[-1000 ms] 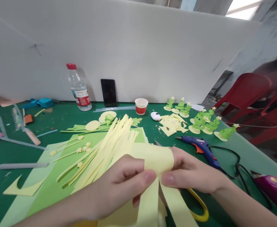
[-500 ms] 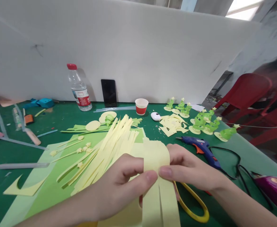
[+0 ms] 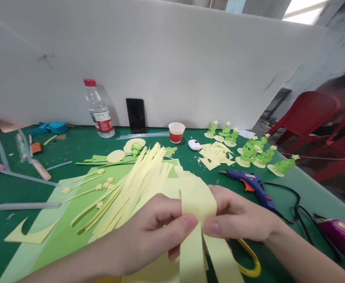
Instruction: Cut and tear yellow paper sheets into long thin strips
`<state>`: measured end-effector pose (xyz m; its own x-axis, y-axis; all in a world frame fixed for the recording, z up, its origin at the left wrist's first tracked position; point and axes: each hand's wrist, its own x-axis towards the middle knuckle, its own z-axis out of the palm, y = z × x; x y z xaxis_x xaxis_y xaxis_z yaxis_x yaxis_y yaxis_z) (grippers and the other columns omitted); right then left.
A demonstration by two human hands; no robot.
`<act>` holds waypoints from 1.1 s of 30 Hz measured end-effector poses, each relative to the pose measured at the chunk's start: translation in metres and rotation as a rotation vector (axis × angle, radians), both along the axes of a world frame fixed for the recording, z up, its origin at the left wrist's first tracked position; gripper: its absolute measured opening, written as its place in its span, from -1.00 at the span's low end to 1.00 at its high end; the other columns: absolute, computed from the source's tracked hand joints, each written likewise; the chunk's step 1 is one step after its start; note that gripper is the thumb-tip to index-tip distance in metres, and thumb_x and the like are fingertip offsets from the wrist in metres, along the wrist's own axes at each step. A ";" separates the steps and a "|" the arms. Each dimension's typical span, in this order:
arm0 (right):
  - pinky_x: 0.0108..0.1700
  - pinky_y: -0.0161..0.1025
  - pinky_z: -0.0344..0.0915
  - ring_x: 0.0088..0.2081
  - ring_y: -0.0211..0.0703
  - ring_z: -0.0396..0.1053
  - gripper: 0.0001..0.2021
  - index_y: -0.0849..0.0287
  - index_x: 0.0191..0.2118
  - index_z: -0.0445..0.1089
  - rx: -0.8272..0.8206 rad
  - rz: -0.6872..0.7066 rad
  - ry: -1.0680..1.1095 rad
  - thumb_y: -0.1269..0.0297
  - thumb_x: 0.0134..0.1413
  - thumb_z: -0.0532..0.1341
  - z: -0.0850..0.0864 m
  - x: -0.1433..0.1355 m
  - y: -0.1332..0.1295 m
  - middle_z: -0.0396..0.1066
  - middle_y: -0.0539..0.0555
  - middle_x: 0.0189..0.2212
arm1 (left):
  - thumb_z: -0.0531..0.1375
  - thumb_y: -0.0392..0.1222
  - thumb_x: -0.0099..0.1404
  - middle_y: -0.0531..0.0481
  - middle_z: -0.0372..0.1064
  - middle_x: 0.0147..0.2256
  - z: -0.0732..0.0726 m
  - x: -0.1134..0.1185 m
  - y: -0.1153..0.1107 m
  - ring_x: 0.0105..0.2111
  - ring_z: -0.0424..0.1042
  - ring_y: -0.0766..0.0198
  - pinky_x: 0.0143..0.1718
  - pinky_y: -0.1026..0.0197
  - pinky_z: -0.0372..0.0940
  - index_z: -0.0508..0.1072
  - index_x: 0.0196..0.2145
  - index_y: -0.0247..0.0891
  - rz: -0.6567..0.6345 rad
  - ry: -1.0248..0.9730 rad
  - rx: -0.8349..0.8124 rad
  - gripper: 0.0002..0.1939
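A wide pale yellow paper piece [image 3: 196, 196] curls over at its top and splits lower down into two strips. My left hand [image 3: 163, 230] pinches its left side between thumb and fingers. Opposite it, my right hand [image 3: 234, 214] pinches the right side, thumb on the front. The yellow handle of the scissors [image 3: 253, 263] shows partly behind the right strip. Many thin pale yellow strips [image 3: 140, 184] lie left of the held paper, over green sheets [image 3: 63, 220].
A blue glue gun [image 3: 252, 184] with a black cord lies at the right. Farther back are small green paper trees [image 3: 250, 149], paper scraps [image 3: 215, 155], a paper cup [image 3: 176, 133], a phone [image 3: 136, 116] and a bottle [image 3: 100, 112]. A purple tool [image 3: 340, 237] sits far right.
The two lower strips of the held paper have spread apart, the right one swinging right over the yellow handle. My right hand has shifted slightly right and down.
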<state>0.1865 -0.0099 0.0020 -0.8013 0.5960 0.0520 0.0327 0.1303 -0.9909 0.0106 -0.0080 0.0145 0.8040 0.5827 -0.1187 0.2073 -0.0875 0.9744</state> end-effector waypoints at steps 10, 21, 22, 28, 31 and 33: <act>-0.66 -0.48 0.15 -0.71 -0.42 0.14 -0.54 0.23 -0.67 0.17 0.004 -0.099 0.131 0.03 0.12 0.02 0.001 0.000 0.001 0.10 -0.09 -0.77 | -0.05 -0.15 0.24 0.09 0.19 -0.60 0.002 -0.001 0.003 -0.59 0.19 0.40 -0.52 0.40 0.20 0.32 -0.64 -0.26 -0.010 -0.115 0.013 -0.64; -0.70 -0.53 0.14 -0.74 -0.46 0.13 -0.57 0.28 -0.62 0.22 -0.130 -0.020 0.193 0.01 0.06 0.08 -0.005 -0.003 0.000 0.14 -0.07 -0.77 | -0.08 -0.10 0.27 0.10 0.20 -0.64 -0.002 -0.003 0.004 -0.62 0.15 0.38 -0.55 0.37 0.14 0.39 -0.55 -0.25 -0.073 -0.070 0.048 -0.63; -0.70 -0.53 0.13 -0.74 -0.46 0.13 -0.58 0.28 -0.61 0.21 -0.144 -0.033 0.205 0.02 0.05 0.09 -0.005 -0.003 0.000 0.13 -0.08 -0.77 | -0.08 -0.14 0.27 0.09 0.22 -0.62 0.000 -0.003 0.004 -0.61 0.16 0.39 -0.54 0.38 0.15 0.38 -0.57 -0.25 -0.089 -0.081 0.041 -0.64; -0.69 -0.53 0.14 -0.73 -0.47 0.11 -0.60 0.27 -0.64 0.19 -0.075 -0.053 0.233 0.11 0.10 0.07 -0.007 -0.002 0.002 0.11 -0.08 -0.75 | -0.05 -0.15 0.23 0.12 0.15 -0.66 -0.002 -0.001 0.002 -0.63 0.18 0.40 -0.56 0.39 0.14 0.14 -0.66 -0.23 0.049 -0.128 0.063 -0.68; -0.70 -0.53 0.12 -0.74 -0.47 0.09 -0.58 0.27 -0.64 0.19 -0.092 -0.019 0.213 0.06 0.09 0.06 -0.007 -0.001 0.002 0.12 -0.07 -0.75 | -0.06 -0.17 0.24 0.14 0.11 -0.68 -0.004 -0.001 0.001 -0.65 0.13 0.41 -0.59 0.38 0.10 0.11 -0.65 -0.23 0.028 -0.086 0.075 -0.68; -0.71 -0.53 0.11 -0.75 -0.47 0.09 -0.58 0.26 -0.65 0.18 -0.116 -0.011 0.194 0.04 0.07 0.07 -0.006 -0.001 0.001 0.09 -0.09 -0.77 | -0.06 -0.17 0.24 0.15 0.10 -0.68 -0.004 -0.001 0.002 -0.65 0.11 0.41 -0.60 0.38 0.08 0.11 -0.66 -0.23 -0.005 -0.080 0.081 -0.68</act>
<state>0.1856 -0.0089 -0.0037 -0.7762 0.6158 0.1351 -0.1594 0.0156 -0.9871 0.0092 -0.0063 0.0108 0.8119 0.5837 -0.0066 0.1280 -0.1670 0.9776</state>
